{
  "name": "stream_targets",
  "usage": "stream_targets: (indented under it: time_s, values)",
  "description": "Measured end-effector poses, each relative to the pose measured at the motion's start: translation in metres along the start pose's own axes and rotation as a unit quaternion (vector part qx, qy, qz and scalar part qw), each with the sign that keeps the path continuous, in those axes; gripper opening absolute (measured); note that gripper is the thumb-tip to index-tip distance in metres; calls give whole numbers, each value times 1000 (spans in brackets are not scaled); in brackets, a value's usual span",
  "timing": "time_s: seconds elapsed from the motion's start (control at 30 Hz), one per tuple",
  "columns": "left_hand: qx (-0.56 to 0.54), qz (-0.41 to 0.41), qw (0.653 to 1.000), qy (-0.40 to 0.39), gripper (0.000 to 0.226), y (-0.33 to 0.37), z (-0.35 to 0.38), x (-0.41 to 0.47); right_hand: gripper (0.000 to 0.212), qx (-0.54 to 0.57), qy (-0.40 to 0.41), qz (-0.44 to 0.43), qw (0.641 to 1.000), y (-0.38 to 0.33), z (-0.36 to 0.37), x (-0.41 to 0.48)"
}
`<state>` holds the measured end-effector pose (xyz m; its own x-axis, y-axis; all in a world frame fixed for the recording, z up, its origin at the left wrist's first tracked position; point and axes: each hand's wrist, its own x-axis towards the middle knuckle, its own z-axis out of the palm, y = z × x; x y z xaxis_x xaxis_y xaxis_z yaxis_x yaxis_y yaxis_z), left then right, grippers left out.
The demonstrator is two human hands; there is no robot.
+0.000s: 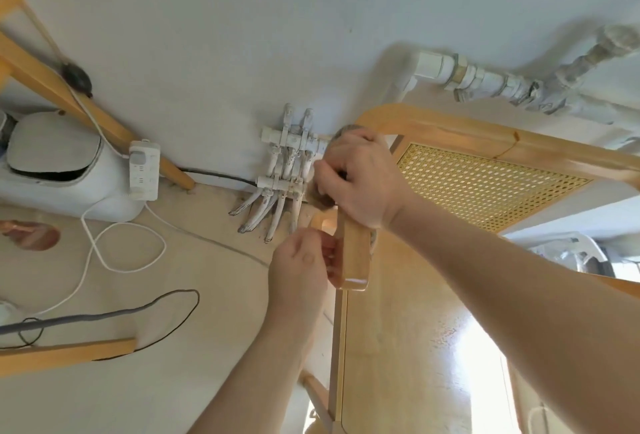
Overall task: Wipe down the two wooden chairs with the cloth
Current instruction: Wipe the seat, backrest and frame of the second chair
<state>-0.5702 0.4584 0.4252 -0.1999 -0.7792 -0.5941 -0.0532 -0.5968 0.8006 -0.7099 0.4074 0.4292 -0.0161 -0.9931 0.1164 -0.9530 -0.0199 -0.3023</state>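
A light wooden chair with a cane-mesh back fills the right half of the view. Its left armrest points toward me. My right hand grips a grey cloth wrapped around the armrest near where it meets the backrest; only bits of cloth show above and below the hand. My left hand holds the armrest's front end from the left side, fingers curled around it. No second chair is plainly visible.
White pipes and a manifold run along the wall behind the chair. A white power strip, loose cables and a white appliance lie on the floor at left. Wooden legs stand at far left.
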Motion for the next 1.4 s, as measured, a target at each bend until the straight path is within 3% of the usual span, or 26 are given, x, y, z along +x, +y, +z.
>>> stream_targets:
  time_s: [0.2, 0.37, 0.47, 0.53, 0.7, 0.8, 0.87, 1.07, 1.3, 1.4]
  values:
    - [178, 84, 978, 67, 20, 18, 23, 2, 42, -44, 32, 112, 992, 15, 0, 36]
    - [231, 19, 968, 94, 21, 30, 40, 27, 42, 45, 32, 0, 998, 2, 7, -5]
    - [302, 32, 941, 151, 30, 31, 50, 21, 42, -45, 15, -123, 991, 30, -3, 3]
    - [365, 86, 906, 196, 33, 32, 54, 15, 37, -80, 3, -136, 988, 39, -7, 15]
    - [489, 176, 830, 204, 30, 33, 60, 9, 46, -124, -44, 22, 991, 45, -16, 49]
    - [509, 180, 817, 203, 25, 33, 60, 12, 43, -110, -97, 124, 981, 53, -26, 73]
    - [514, 180, 815, 200, 24, 33, 58, 12, 43, -101, -135, 145, 975, 56, -31, 81]
    - [512, 188, 818, 179, 25, 34, 58, 12, 54, -82, -113, -5, 990, 60, -27, 36]
    - [550, 159, 805, 158, 29, 35, 55, 9, 47, 52, -284, -127, 949, 24, -47, 12]
    - [542, 185, 802, 171, 27, 35, 58, 9, 46, 12, -322, -195, 926, 39, -61, 19]
